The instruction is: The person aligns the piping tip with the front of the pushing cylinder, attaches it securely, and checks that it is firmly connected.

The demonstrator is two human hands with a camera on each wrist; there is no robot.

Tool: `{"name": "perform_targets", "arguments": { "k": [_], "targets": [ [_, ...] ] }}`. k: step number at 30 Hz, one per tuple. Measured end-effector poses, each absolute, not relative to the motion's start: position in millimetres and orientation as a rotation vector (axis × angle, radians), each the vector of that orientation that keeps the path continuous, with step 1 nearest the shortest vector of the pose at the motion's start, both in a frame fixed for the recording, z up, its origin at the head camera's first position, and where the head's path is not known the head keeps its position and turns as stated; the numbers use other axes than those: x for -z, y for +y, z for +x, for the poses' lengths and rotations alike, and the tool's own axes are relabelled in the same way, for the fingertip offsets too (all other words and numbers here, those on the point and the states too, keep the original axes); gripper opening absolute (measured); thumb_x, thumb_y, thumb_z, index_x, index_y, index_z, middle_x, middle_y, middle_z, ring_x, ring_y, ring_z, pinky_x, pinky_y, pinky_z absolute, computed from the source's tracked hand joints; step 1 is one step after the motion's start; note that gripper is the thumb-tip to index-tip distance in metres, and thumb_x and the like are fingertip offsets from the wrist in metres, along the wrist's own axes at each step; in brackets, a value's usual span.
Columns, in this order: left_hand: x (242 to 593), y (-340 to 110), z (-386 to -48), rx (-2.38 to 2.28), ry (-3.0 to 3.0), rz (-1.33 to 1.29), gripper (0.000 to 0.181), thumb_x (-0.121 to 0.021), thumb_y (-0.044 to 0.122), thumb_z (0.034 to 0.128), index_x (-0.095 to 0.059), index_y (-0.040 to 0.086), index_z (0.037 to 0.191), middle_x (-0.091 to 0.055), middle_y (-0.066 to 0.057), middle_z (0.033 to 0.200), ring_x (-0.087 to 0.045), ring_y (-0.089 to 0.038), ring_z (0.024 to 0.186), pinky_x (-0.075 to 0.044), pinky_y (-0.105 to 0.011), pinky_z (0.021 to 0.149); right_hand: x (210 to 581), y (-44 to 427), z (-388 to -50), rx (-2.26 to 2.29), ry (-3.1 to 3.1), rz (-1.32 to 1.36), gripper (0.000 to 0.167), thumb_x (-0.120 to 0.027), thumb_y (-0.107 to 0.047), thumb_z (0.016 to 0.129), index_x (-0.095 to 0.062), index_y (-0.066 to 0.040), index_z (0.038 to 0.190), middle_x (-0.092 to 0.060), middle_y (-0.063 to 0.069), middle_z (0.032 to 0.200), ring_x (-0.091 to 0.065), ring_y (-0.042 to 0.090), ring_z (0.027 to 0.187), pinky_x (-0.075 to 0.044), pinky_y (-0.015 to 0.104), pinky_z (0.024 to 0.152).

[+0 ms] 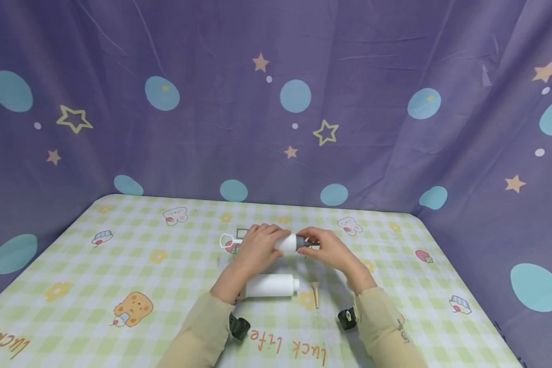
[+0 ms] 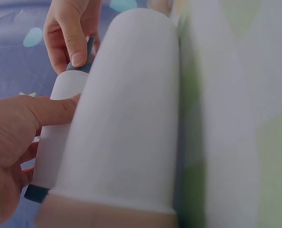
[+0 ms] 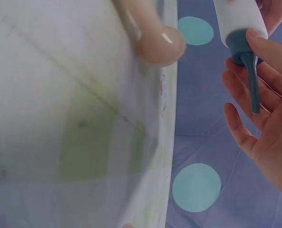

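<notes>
- Step in hand, as judged: working the grey cap (image 3: 239, 42) on the white bottle (image 1: 286, 244), fitting or loosening; cannot tell which.
- Left hand (image 1: 257, 248): fingers and thumb wrapped around the bottle body, holding it sideways, seemingly just above the tabletop (image 1: 165, 286).
- Right hand (image 1: 329, 249): thumb and forefinger pinch the cap; remaining fingers loosely curved around the thin spout (image 3: 253, 88), which points toward the palm.
- Next move likely calls for a firm left grip, with the right fingers turning or pulling the cap in line with the bottle.
- Second bottle (image 1: 270, 285): white, on its side, nearer the person than both sets of fingers, partly under the left forearm.
- Small peg (image 1: 316, 295): beyond that bottle's neck, nearer the person than the right fingers.
- White loop (image 1: 237, 240): just left of the left fingers; purpose unclear.
- Obstruction: the second bottle may catch the left wrist if lowered.
</notes>
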State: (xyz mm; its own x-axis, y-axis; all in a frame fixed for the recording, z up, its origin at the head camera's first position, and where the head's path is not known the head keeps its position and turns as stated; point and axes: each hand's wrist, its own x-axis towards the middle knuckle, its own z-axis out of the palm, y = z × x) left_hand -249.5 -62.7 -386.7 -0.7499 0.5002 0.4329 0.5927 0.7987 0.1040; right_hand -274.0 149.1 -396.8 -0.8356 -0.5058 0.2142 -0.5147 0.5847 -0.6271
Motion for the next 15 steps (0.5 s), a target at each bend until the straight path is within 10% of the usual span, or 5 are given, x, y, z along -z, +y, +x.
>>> {"name": "perform_targets", "arguments": {
  "k": [15],
  "targets": [
    [395.8,-63.0,-258.8,0.348,-2.656,-0.817,0.046,-0.074,0.025,0.0744,-0.061,0.018,0.118,-0.062,0.001,0.111,-0.057,-0.019,0.1,-0.042,-0.038,0.087,404.6,147.6,-281.0,-1.078,-2.831,0.885,0.033,-0.066,-0.025,0.083,-0.06,-0.015,0.114,-0.063,-0.001,0.108,-0.06,0.013,0.087,-0.05,0.032,0.076]
  ]
}}
